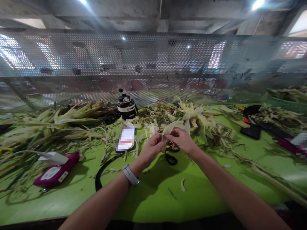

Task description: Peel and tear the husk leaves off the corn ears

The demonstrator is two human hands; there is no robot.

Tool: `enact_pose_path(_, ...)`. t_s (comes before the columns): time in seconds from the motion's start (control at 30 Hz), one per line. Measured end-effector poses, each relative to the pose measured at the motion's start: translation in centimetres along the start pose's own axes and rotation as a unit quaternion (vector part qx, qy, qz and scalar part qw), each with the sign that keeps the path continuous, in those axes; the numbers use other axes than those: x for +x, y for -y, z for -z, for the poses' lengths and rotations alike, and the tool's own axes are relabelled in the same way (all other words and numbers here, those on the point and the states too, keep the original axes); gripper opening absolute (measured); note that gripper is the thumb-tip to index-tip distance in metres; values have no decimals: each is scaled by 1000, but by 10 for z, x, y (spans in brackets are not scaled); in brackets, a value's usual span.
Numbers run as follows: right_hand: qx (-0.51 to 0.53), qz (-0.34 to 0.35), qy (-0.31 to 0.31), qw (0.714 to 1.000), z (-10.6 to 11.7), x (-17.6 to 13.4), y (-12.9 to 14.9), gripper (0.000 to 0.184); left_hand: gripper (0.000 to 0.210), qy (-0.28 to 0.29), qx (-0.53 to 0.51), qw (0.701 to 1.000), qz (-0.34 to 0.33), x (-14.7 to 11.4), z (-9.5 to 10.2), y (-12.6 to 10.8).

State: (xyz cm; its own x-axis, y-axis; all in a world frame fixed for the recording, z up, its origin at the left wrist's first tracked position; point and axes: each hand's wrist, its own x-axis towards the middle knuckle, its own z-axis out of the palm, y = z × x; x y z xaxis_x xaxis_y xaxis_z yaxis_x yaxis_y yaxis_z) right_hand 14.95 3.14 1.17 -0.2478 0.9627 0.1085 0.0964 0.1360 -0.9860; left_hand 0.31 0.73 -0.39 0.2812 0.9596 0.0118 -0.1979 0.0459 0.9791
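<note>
Between my two hands is a pale corn husk (173, 126), held up over the green table. My left hand (154, 146), below a wrist with a grey watch band (130, 175), pinches its lower left end. My right hand (180, 139) grips the husk close beside, thumb and fingers pressed together. Under my hands lie scissors with black handles (171, 159), partly hidden by my fingers. Just behind, a heap of dried husks (192, 116) spreads over the tabletop.
A lit phone (126, 139) lies left of my hands, before a black-and-white bottle (126, 107). Further left are a purple power strip (57, 171) with a white charger and a long husk pile (72, 119). A perforated screen (153, 64) stands behind; a green basket (285, 106) sits far right.
</note>
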Motion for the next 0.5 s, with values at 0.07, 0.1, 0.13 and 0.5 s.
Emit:
enact_pose_path(0.07,-12,-6,-7,1000,-2,0,0,26,22,20,-17,1000,-4,1,-2,-1)
enact_pose_path(0.1,-19,-7,-5,1000,-1,-1,1,26,21,21,-31,999,4,1,-2,-1)
enact_pose_path(0.13,-29,-9,4,1000,1,-2,4,25,21,18,-47,999,19,2,-2,-1)
enact_pose_path(0.5,-394,-168,-146,892,92,18,1,28,18,-125,-175,963,162,14,13,-6)
